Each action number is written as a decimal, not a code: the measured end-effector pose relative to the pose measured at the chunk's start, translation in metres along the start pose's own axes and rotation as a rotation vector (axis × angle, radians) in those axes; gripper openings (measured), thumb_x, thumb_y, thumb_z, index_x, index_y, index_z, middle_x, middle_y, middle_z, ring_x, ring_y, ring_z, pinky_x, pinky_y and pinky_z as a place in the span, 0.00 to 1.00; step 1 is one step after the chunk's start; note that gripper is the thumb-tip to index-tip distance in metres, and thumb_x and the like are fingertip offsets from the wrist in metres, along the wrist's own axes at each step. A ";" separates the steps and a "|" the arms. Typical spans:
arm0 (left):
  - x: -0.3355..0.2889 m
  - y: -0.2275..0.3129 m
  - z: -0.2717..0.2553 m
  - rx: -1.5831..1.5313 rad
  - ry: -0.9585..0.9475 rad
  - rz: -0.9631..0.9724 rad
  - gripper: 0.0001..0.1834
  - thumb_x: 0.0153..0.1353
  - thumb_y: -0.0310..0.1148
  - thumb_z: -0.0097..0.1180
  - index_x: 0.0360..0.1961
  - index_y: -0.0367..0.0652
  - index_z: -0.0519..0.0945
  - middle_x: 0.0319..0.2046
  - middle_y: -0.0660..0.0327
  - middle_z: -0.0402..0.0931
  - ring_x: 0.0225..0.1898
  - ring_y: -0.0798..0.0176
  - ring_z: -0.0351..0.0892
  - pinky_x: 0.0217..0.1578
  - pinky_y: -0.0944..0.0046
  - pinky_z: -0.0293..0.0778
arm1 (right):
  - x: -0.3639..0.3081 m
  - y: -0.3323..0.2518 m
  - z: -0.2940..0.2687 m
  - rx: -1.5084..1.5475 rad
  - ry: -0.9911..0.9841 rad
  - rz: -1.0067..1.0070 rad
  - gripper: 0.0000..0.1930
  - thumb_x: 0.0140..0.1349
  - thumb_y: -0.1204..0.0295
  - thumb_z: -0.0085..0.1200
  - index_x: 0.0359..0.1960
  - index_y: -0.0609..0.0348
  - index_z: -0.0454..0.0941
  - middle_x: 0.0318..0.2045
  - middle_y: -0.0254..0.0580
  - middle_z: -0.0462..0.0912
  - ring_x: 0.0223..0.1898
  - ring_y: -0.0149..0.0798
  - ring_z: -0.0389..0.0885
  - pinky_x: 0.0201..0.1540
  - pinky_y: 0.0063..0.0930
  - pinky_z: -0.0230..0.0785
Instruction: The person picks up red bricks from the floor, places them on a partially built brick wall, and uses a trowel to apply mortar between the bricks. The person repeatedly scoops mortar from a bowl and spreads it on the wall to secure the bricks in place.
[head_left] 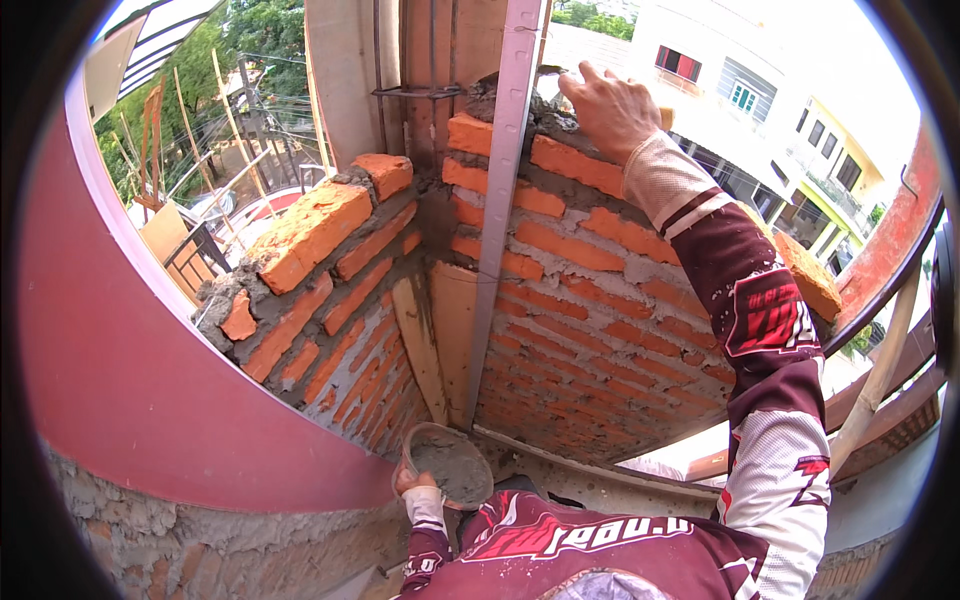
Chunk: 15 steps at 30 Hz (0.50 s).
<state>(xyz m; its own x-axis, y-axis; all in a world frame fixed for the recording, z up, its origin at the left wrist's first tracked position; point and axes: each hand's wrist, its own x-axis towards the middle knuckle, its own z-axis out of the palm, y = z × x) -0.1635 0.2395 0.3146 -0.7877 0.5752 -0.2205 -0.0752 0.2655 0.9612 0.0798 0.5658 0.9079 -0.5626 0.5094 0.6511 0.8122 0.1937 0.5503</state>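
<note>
Low down, my left hand (412,481) grips the rim of a round bowl (431,427). Wet grey mortar (456,470) lies in the bowl. My right arm reaches far up, and my right hand (612,112) is closed at the top of the right-hand brick wall (590,250). A tan handle end (667,118) sticks out of that fist, seemingly a trowel's; its blade is mostly hidden behind my fingers. Fresh mortar and a bright, shiny patch show just left of the hand. A tall metal straightedge (505,150) stands upright close to it, against the wall.
A second brick wall (330,260) meets the first at a corner, with loose-edged bricks on top. Steel reinforcing bars (378,70) rise there. Boards (455,330) stand in the corner. A curved pink wall (150,360) runs along the left. One brick (808,275) rests at the right.
</note>
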 end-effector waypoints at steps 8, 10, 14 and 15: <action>0.013 -0.018 -0.001 -0.056 -0.028 0.126 0.31 0.41 0.17 0.51 0.54 0.31 0.80 0.40 0.53 0.83 0.39 0.59 0.83 0.45 0.60 0.76 | 0.001 0.016 0.015 -0.045 0.027 -0.141 0.07 0.67 0.72 0.51 0.44 0.46 0.78 0.40 0.35 0.80 0.40 0.38 0.85 0.37 0.32 0.82; 0.011 -0.019 0.002 -0.062 -0.014 0.061 0.29 0.44 0.17 0.49 0.52 0.33 0.80 0.43 0.54 0.84 0.42 0.58 0.84 0.47 0.61 0.76 | -0.010 0.027 0.010 -0.079 0.037 -0.124 0.05 0.66 0.71 0.52 0.41 0.46 0.77 0.41 0.34 0.80 0.41 0.37 0.85 0.39 0.32 0.82; 0.015 -0.024 0.009 0.016 0.026 0.068 0.30 0.43 0.18 0.50 0.52 0.33 0.81 0.43 0.53 0.84 0.43 0.57 0.84 0.48 0.61 0.76 | -0.028 0.043 0.000 -0.254 0.112 -0.298 0.04 0.65 0.70 0.54 0.41 0.46 0.78 0.42 0.33 0.81 0.43 0.37 0.85 0.41 0.32 0.82; 0.018 -0.026 0.011 0.045 0.012 0.082 0.30 0.42 0.18 0.50 0.52 0.33 0.81 0.42 0.53 0.84 0.43 0.57 0.84 0.48 0.61 0.76 | -0.032 0.047 -0.002 -0.288 0.108 -0.323 0.04 0.65 0.69 0.54 0.41 0.46 0.78 0.42 0.33 0.81 0.43 0.38 0.84 0.42 0.32 0.82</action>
<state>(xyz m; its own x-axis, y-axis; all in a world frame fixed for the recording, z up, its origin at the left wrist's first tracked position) -0.1694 0.2513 0.2836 -0.7972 0.5874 -0.1397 0.0166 0.2526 0.9674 0.1358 0.5571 0.9136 -0.8055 0.3676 0.4647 0.5248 0.0787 0.8476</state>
